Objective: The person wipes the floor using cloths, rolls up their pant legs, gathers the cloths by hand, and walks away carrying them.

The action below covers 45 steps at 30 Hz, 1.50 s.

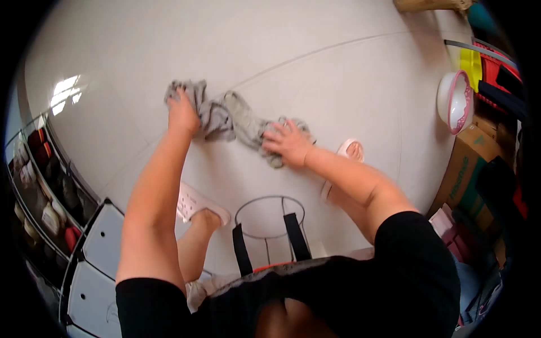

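A crumpled grey cloth [215,119] lies on the pale tiled floor to the left. My left hand [183,112] is closed on its far end, and the fabric bunches around the fingers. Touching it on the right is a greenish-grey cloth [242,115]; I cannot tell whether the two are joined. My right hand [288,144] rests on the bunched right end of the greenish cloth, its fingers spread over the folds. What lies under both palms is hidden.
My feet, in pale clogs [200,204], stand either side of a thin metal ring frame [270,197]. At left are a shoe rack [42,186] and grey panels [101,234]. At right are a white bowl with a pink rim [448,101] and a cardboard box [468,160].
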{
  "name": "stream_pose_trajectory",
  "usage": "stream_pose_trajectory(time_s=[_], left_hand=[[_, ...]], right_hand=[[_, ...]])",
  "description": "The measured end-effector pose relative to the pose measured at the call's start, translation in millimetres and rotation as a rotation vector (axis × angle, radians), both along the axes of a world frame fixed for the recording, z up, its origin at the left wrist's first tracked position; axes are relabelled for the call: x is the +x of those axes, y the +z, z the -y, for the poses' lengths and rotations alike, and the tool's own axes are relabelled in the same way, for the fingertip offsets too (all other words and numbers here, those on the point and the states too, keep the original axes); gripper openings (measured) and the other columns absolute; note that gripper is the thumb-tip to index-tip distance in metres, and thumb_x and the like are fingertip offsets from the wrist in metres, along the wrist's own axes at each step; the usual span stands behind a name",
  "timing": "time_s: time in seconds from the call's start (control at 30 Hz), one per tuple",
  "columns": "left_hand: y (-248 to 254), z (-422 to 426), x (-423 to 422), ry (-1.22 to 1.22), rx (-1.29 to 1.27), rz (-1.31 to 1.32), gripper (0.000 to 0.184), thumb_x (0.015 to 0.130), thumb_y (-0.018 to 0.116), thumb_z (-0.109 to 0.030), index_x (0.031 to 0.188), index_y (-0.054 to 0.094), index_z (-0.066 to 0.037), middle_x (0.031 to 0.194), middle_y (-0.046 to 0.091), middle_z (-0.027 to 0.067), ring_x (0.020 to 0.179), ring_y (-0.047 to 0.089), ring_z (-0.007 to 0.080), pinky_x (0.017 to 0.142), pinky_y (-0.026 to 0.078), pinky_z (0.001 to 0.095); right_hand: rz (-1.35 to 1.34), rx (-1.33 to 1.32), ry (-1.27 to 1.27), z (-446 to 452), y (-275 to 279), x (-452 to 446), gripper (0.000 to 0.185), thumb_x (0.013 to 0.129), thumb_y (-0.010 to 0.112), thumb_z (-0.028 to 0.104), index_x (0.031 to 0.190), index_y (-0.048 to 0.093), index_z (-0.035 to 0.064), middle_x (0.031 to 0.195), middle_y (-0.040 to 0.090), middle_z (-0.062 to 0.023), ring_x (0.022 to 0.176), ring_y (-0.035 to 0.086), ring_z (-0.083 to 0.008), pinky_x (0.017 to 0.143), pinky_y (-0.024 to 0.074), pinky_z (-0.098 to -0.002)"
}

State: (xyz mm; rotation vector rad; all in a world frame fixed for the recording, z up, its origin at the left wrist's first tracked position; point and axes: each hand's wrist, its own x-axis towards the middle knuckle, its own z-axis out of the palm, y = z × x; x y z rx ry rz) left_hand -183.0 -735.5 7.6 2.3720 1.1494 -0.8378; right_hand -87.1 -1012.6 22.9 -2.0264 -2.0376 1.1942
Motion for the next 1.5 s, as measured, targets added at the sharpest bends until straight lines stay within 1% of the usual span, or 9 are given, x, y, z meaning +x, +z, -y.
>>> stream_pose_trajectory(time_s=[0.27, 0.53, 0.67, 0.77, 0.87, 1.17, 1.23, 1.3, 1.5], left_hand=[[21, 9, -33, -0.005, -0.014, 0.198, 0.065, 0.062, 0.058, -0.003, 0.122, 0.034, -0.015, 0.124, 0.029, 0.0221, 0.101, 0.043, 0.0391, 0.086, 0.038, 0.037], [26, 161, -163, 0.0, -0.256, 0.318, 0.065, 0.054, 0.058, 0.006, 0.114, 0.044, -0.015, 0.12, 0.033, 0.0218, 0.105, 0.038, 0.0392, 0.09, 0.035, 0.0371], [32, 184, -207, 0.159, -0.374, 0.358, 0.058, 0.055, 0.058, 0.003, 0.109, 0.048, -0.016, 0.118, 0.035, 0.0182, 0.106, 0.038, 0.0363, 0.088, 0.036, 0.0372], [30, 172, -206, 0.224, -0.342, 0.438, 0.055, 0.056, 0.056, 0.004, 0.107, 0.049, -0.015, 0.117, 0.037, 0.0179, 0.106, 0.038, 0.0355, 0.09, 0.035, 0.0352], [17, 148, -199, 0.185, -0.212, 0.456, 0.062, 0.058, 0.054, 0.005, 0.115, 0.042, -0.016, 0.121, 0.033, 0.0193, 0.108, 0.037, 0.0355, 0.09, 0.035, 0.0345], [12, 162, -170, 0.046, -0.065, 0.08, 0.065, 0.068, 0.049, 0.005, 0.126, 0.027, -0.012, 0.128, 0.019, 0.0264, 0.106, 0.041, 0.0366, 0.088, 0.037, 0.0353], [16, 160, -167, -0.005, -0.084, 0.037, 0.064, 0.068, 0.048, 0.005, 0.127, 0.026, -0.01, 0.128, 0.019, 0.0282, 0.106, 0.041, 0.0367, 0.088, 0.037, 0.0352], [18, 162, -165, 0.002, -0.08, 0.022, 0.063, 0.069, 0.047, 0.005, 0.127, 0.026, -0.009, 0.127, 0.017, 0.03, 0.105, 0.041, 0.0373, 0.087, 0.037, 0.0351], [22, 163, -162, -0.015, -0.07, 0.016, 0.065, 0.069, 0.051, 0.003, 0.127, 0.024, -0.007, 0.128, 0.016, 0.0296, 0.111, 0.036, 0.0374, 0.09, 0.035, 0.0347]], right_hand=[[0.135, 0.192, -0.134, -10, -6, -23, 0.061, 0.061, 0.057, 0.01, 0.117, 0.039, 0.0238, 0.119, 0.038, -0.0021, 0.108, 0.036, -0.0273, 0.084, 0.03, -0.045], [-0.061, 0.005, 0.149, 44, -2, -110, 0.041, 0.075, 0.044, 0.018, 0.115, 0.042, 0.0228, 0.118, 0.04, -0.0013, 0.107, 0.039, -0.0256, 0.083, 0.0329, -0.0453], [-0.193, -0.059, 0.078, 49, 31, -112, 0.046, 0.068, 0.052, 0.012, 0.112, 0.045, 0.0209, 0.113, 0.044, -0.0027, 0.101, 0.043, -0.0251, 0.079, 0.0377, -0.0394], [-0.408, 0.166, -0.234, 37, 63, -55, 0.053, 0.055, 0.059, 0.005, 0.107, 0.049, 0.0096, 0.106, 0.049, -0.0118, 0.099, 0.045, -0.0297, 0.082, 0.0387, -0.0362], [-0.027, 0.275, -0.577, 50, 76, 12, 0.051, 0.061, 0.054, 0.003, 0.111, 0.047, 0.007, 0.116, 0.043, -0.0171, 0.113, 0.035, -0.0313, 0.093, 0.0305, -0.0339], [0.178, 0.077, -1.628, 162, -36, 153, 0.062, 0.061, 0.056, 0.01, 0.119, 0.036, 0.0014, 0.107, 0.05, -0.0157, 0.098, 0.048, -0.025, 0.083, 0.0388, -0.0314], [0.716, 0.126, -1.428, 134, -51, 132, 0.057, 0.061, 0.056, 0.01, 0.114, 0.039, -0.0009, 0.108, 0.048, -0.018, 0.101, 0.046, -0.0302, 0.087, 0.036, -0.0339], [0.408, 0.202, -1.367, 105, -35, 109, 0.048, 0.07, 0.052, 0.024, 0.11, 0.043, -0.0004, 0.111, 0.045, -0.02, 0.103, 0.043, -0.0323, 0.087, 0.0349, -0.0349], [-0.008, 0.148, -0.692, 31, -31, -73, 0.044, 0.067, 0.054, 0.009, 0.11, 0.05, 0.0212, 0.116, 0.046, -0.0056, 0.106, 0.042, -0.0236, 0.092, 0.0308, -0.0369]])
